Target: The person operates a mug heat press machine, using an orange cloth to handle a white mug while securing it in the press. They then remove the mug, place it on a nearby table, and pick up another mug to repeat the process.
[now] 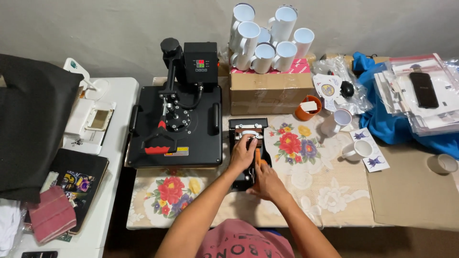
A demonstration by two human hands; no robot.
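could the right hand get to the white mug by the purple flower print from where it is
Probably yes. The right hand rests on the small black press, and only flat flowered tablecloth lies between it and the white mug.

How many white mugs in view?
9: seven stacked on the box at the back, two on the tablecloth at right, mugs and. More may be hidden in the stack.

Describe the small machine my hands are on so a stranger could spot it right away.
Find the big black heat press on the flowered tablecloth. Just right of it sits a smaller black mug press, with the left hand on top and the right hand at its orange handle, unlike its flat neighbour.
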